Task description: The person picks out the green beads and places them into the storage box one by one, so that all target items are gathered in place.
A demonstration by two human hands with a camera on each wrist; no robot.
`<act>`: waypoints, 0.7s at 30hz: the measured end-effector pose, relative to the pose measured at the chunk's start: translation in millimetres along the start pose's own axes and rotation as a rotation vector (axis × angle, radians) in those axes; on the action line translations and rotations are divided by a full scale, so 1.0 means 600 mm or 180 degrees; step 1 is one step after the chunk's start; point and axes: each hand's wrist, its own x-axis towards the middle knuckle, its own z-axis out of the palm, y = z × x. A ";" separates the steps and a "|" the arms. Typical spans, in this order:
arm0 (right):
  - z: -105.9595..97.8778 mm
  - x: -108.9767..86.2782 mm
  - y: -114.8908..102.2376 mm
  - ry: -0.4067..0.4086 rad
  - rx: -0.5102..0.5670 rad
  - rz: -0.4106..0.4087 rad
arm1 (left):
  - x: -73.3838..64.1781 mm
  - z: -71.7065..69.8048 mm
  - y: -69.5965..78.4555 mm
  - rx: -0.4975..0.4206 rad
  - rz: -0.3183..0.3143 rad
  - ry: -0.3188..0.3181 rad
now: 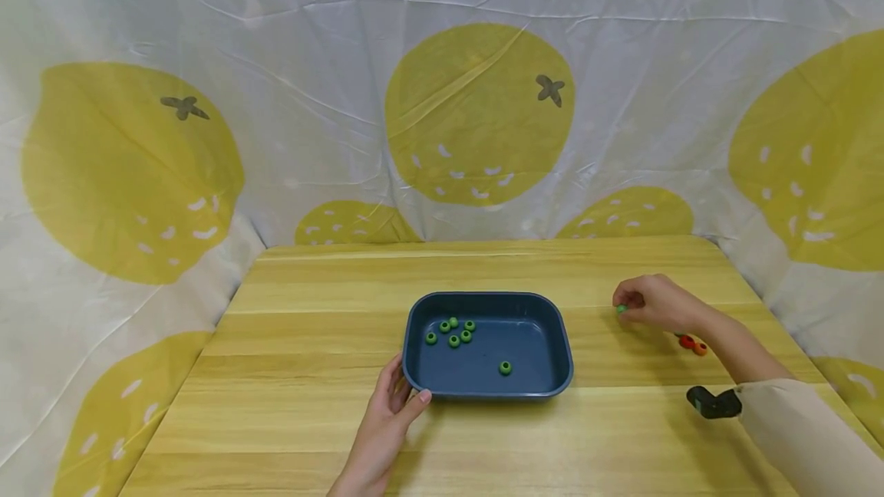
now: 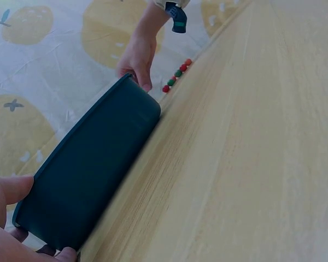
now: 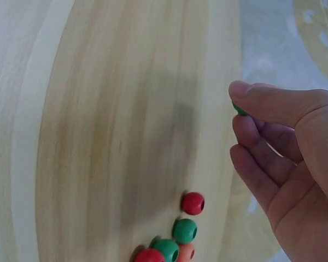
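A dark blue rectangular basin (image 1: 562,382) stands on the table, with several green beads (image 1: 453,341) on its floor, mostly toward the left. My left hand (image 1: 387,420) grips its near left corner, the thumb on the rim and the fingers against the outer wall. Off to the right of the basin, my right hand (image 1: 663,304) holds a small green bead (image 3: 239,109) between thumb and fingertips, above the table. The right thumb covers most of that bead. Close to the right hand, a red bead (image 3: 193,203), green beads (image 3: 185,231) and an orange bead (image 1: 700,348) lie on the wood.
The wooden table (image 1: 297,374) runs back to a hanging cloth (image 1: 621,98) printed with yellow lemons. A black device (image 1: 714,403) sits at the right wrist, by a light sleeve (image 1: 808,428). In the head view the right forearm hides part of the bead row.
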 end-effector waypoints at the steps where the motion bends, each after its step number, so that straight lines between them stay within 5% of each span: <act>1: 0.000 0.002 -0.002 0.0009 -0.0007 -0.0011 | 0.000 0.000 0.000 -0.0009 0.0001 -0.0001; 21: -0.004 0.040 -0.053 -0.0056 -0.0024 -0.0318 | 0.001 -0.002 -0.001 -0.0008 -0.0051 0.0017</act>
